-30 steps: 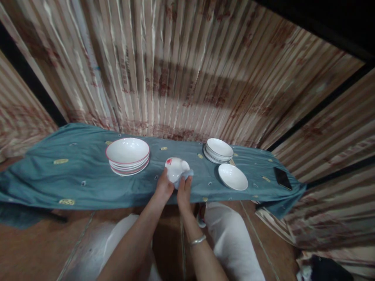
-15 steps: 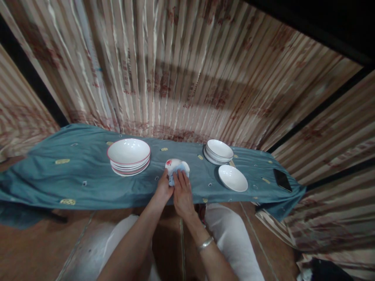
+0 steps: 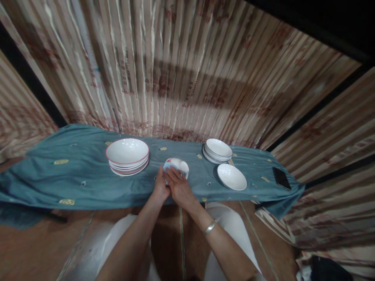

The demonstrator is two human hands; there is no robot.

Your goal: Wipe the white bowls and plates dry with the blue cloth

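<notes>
A small white dish (image 3: 184,167) with a red flower print is in front of me, near the table's front edge. My left hand (image 3: 161,186) grips its near left rim, with the thumb along the side. On the dish's inner surface, my right hand (image 3: 180,188) presses a light blue cloth (image 3: 167,165) under its fingers. Most of the cloth and the dish's near part are hidden by that hand.
A stack of red-rimmed white bowls (image 3: 127,152) stands to the left. At the right are a stack of dark-rimmed bowls (image 3: 218,149), a single white bowl (image 3: 232,177) and a black phone (image 3: 281,178). A green patterned cloth (image 3: 93,187) covers the table.
My right hand has slid the blue cloth leftward across the dish, toward my left thumb. The left hand still holds the dish, and the stacks stay put.
</notes>
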